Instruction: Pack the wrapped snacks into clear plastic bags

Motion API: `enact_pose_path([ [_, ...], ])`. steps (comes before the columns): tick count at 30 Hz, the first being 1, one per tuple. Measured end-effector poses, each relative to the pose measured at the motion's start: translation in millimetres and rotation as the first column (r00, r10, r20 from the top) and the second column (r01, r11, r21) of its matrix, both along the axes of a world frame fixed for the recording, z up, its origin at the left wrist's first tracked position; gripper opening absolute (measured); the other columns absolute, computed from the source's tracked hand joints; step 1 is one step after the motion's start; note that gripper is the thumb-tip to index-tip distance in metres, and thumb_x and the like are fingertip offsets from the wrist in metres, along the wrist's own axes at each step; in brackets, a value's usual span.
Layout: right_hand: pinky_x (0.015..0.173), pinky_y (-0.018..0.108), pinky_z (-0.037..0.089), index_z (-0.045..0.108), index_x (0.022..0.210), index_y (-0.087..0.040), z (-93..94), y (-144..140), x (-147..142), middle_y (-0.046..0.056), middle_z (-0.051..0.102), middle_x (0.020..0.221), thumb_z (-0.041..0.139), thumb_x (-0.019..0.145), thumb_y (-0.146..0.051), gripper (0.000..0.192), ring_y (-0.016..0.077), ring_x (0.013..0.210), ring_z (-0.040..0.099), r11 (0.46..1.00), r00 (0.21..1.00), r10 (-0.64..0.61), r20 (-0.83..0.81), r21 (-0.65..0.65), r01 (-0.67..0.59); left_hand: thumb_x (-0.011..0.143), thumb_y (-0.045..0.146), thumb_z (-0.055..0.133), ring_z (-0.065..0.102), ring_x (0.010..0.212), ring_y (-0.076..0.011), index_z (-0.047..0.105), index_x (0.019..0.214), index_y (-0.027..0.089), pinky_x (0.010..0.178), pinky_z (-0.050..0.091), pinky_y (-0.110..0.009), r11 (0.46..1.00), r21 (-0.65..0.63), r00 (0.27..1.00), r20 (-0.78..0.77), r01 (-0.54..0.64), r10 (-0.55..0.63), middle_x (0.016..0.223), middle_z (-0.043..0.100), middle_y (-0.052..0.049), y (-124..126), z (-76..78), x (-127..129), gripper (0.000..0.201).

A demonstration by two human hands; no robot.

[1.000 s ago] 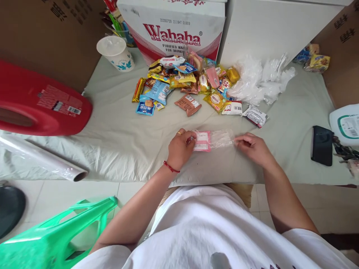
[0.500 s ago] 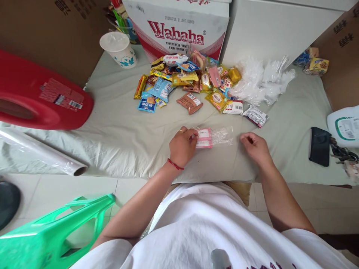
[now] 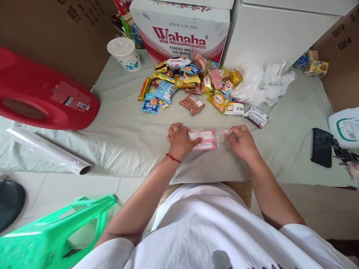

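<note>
A flat pink-and-white packet lies inside a clear plastic bag on the cloth near the front edge. My left hand grips the packet's left end, thumb pressed on top of it and fingers curled at its far side. At the other end, my right hand pinches the bag's loose clear part between thumb and fingers. Beyond my hands, a brown snack packet rests in front of a pile of wrapped snacks. A heap of clear plastic bags sits right of the pile.
Cartons stand along the back. A paper cup is at back left, with a red jug and a roll of film nearer. A black phone and a white bottle are right. A green stool stands below.
My right hand has moved left and taken hold of the bag's right end. My left thumb now lies farther across the packet. The packet and bag appear slightly shifted as the view moves.
</note>
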State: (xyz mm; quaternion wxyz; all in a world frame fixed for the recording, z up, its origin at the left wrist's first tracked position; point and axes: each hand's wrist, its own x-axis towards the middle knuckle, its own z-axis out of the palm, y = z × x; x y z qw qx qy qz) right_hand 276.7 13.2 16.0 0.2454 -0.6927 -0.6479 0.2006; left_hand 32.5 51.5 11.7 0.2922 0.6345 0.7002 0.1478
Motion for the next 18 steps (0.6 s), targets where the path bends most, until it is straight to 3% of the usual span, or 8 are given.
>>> enact_pose_path([
  [3, 0.063, 0.029, 0.039, 0.062, 0.088, -0.024, 13.4, -7.3, -24.2, 0.004, 0.063, 0.079, 0.052, 0.097, -0.039, 0.021, 0.0189, 0.066, 0.054, 0.996, 0.997, 0.069, -0.047, -0.049, -0.071, 0.066, 0.045, 0.086, 0.045, 0.137, -0.0386, 0.055, 0.095, 0.022, 0.112, 0.039, -0.053, 0.999, -0.026, 1.0, -0.013, 0.023, -0.023, 0.131, 0.056, -0.016, -1.8, 3.6, 5.5, 0.048],
  [6, 0.062, 0.029, 0.036, 0.056, 0.086, -0.025, 17.9, -12.8, -58.7, 0.003, 0.062, 0.072, 0.044, 0.099, -0.033, 0.019, 0.02, 0.065, 0.055, 0.984, 0.986, 0.156, -0.063, -0.079, -0.16, 0.073, 0.038, 0.079, 0.059, 0.107, -0.0315, 0.051, 0.094, 0.023, 0.095, 0.048, -0.046, 0.997, -0.041, 0.997, 0.034, 0.071, -0.07, 0.102, 0.061, -0.009, -11.3, 10.8, 13.3, 0.039],
  [9, 0.067, 0.032, 0.043, 0.056, 0.092, -0.024, 14.5, -21.1, -81.4, 0.007, 0.067, 0.084, 0.041, 0.099, -0.033, 0.019, 0.0222, 0.073, 0.06, 0.986, 0.967, 0.121, -0.223, -0.084, -0.143, 0.08, 0.026, 0.068, 0.059, 0.093, -0.0263, 0.051, 0.093, 0.023, 0.084, 0.048, -0.04, 0.985, 0.159, 0.994, 0.081, 0.064, -0.078, 0.1, 0.059, -0.009, -30.5, 17.2, 23.4, 0.022],
  [10, 0.07, 0.033, 0.047, 0.056, 0.096, -0.024, 12.9, -24.9, -84.5, 0.007, 0.068, 0.088, 0.041, 0.099, -0.035, 0.019, 0.0223, 0.076, 0.062, 0.986, 0.934, 0.095, -0.344, -0.094, -0.135, 0.083, 0.022, 0.064, 0.058, 0.095, -0.0266, 0.052, 0.095, 0.022, 0.084, 0.048, -0.041, 0.962, 0.268, 0.995, 0.069, 0.055, -0.076, 0.103, 0.059, -0.011, -38.5, 18.3, 27.4, 0.016],
  [12, 0.076, 0.035, 0.053, 0.057, 0.104, -0.024, 9.9, -33.0, -85.3, 0.007, 0.071, 0.095, 0.043, 0.1, -0.042, 0.023, 0.0225, 0.083, 0.066, 0.981, 0.785, 0.033, -0.618, -0.132, -0.145, 0.086, 0.017, 0.057, 0.058, 0.099, -0.0286, 0.056, 0.1, 0.022, 0.087, 0.046, -0.043, 0.889, 0.448, 0.993, 0.016, 0.096, -0.115, 0.105, 0.06, -0.013, -54.5, 17.8, 36.2, 0.015],
  [15, 0.082, 0.037, 0.057, 0.058, 0.103, -0.024, 4.7, -41.6, -79.8, 0.008, 0.072, 0.1, 0.042, 0.098, -0.055, 0.035, 0.024, 0.095, 0.068, 0.967, 0.521, -0.107, -0.847, -0.211, -0.145, 0.084, 0.016, 0.057, 0.058, 0.103, -0.0321, 0.057, 0.118, 0.022, 0.09, 0.044, -0.049, 0.808, 0.532, 0.958, -0.019, 0.253, -0.287, 0.107, 0.062, -0.015, -71.9, 10.3, 46.9, 0.035],
  [16, 0.082, 0.037, 0.058, 0.059, 0.104, -0.024, 2.5, -42.4, -77.6, 0.009, 0.072, 0.102, 0.043, 0.098, -0.059, 0.04, 0.0245, 0.097, 0.068, 0.963, 0.478, -0.15, -0.865, -0.238, -0.129, 0.081, 0.016, 0.059, 0.058, 0.104, -0.0328, 0.054, 0.125, 0.022, 0.092, 0.045, -0.051, 0.798, 0.532, 0.938, 0.019, 0.284, -0.346, 0.11, 0.062, -0.015, -74.6, 6.7, 48.6, 0.045],
  [18, 0.082, 0.037, 0.058, 0.059, 0.109, -0.023, -2.6, -40.9, -74.6, 0.01, 0.072, 0.107, 0.049, 0.094, -0.066, 0.046, 0.0251, 0.1, 0.069, 0.958, 0.468, -0.189, -0.863, -0.267, -0.107, 0.074, 0.014, 0.058, 0.058, 0.109, -0.0326, 0.046, 0.133, 0.021, 0.095, 0.048, -0.051, 0.802, 0.524, 0.888, 0.168, 0.287, -0.427, 0.117, 0.061, -0.016, -75.3, -0.2, 48.6, 0.061],
])
